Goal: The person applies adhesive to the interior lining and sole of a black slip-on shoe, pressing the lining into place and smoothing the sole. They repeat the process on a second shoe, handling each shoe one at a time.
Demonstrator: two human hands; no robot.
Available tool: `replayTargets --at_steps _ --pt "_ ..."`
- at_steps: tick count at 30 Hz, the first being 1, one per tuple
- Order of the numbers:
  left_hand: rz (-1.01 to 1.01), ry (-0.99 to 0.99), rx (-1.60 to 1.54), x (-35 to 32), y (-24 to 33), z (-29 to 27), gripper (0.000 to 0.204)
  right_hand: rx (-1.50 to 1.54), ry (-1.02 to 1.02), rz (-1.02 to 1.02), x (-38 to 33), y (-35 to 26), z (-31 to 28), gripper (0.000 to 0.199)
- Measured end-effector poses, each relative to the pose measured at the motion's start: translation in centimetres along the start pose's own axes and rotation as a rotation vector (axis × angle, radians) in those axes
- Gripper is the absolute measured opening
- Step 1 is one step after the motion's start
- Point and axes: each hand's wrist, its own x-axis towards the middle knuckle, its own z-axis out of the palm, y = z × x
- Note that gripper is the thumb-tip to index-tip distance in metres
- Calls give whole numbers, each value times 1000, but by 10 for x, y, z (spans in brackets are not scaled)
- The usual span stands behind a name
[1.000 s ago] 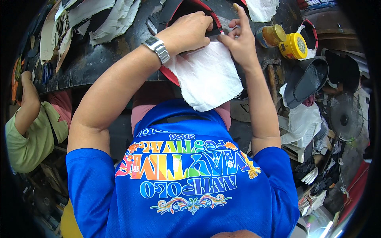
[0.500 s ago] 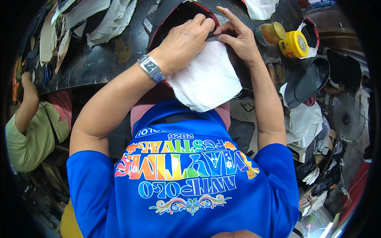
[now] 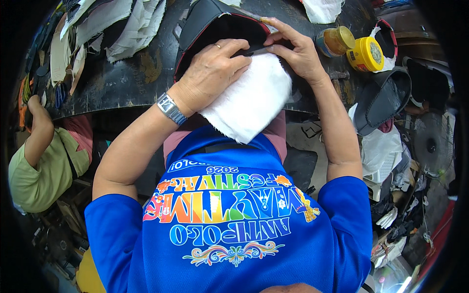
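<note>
A black leather-like piece (image 3: 198,25) with a red inner edge, shaped like a shoe upper, lies on the dark table in front of me. A white cloth (image 3: 249,102) with frayed edges hangs from its near side toward my lap. My left hand (image 3: 215,71), with a ring and a wristwatch, lies across the cloth and the black opening, fingers curled onto the cloth's upper edge. At the right end of that edge, my right hand (image 3: 297,52) pinches the black piece between thumb and fingers. The fingertips of my left hand are partly hidden.
A glass jar with a yellow lid (image 3: 336,40) and an open yellow tub (image 3: 366,54) stand right of my hand. Cut cloth scraps (image 3: 139,29) lie at the far left. Another black upper (image 3: 383,100) and a fan (image 3: 431,144) are at right. A person's arm (image 3: 40,129) reaches in at left.
My left hand has drawn back toward me and left, out of the black opening. The black piece has shifted slightly left, and the cloth hangs differently. My right hand keeps its pinch.
</note>
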Motion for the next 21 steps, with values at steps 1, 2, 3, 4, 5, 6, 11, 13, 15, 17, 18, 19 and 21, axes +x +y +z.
replayTargets --at_steps 1,2,3,4,5,6,11,13,15,17,18,19,21 --pt "23 -30 -3 0 -1 -1 21 -22 -12 -13 -1 -2 -1 67" --pt "45 -60 -7 0 -3 -2 23 -46 -19 -26 -2 -3 -2 66" --pt "68 -86 -12 0 -3 -3 25 -108 -25 -70 -3 -5 -4 68" --pt "115 -71 -24 0 -4 -4 28 -107 -38 -51 -4 -5 -4 70" --pt "136 -66 -50 0 -4 -5 27 -108 -40 -55 -4 -6 -4 72" --pt "158 -59 -76 0 -4 -6 25 -108 -42 -68 -4 -6 -5 74" --pt "192 -126 49 3 -3 -4 23 -280 -34 -200 -10 -6 -8 75" --pt "222 -113 82 6 -4 -4 20 -365 -76 -243 -16 -7 -11 69" --pt "189 -157 45 9 -6 -4 21 -493 -57 -325 -24 -8 -12 66" --pt "126 -175 -49 12 -7 -4 21 -611 -79 -337 -30 -9 -12 60" --pt "75 -171 -121 13 -7 -5 21 -602 -52 -326 -32 -10 -11 60" --pt "0 -177 -187 13 -6 -5 21 -590 -25 -316 -34 -11 -10 61" --pt "-114 -74 -257 11 0 -3 26 -557 15 -279 -34 -17 -7 62"
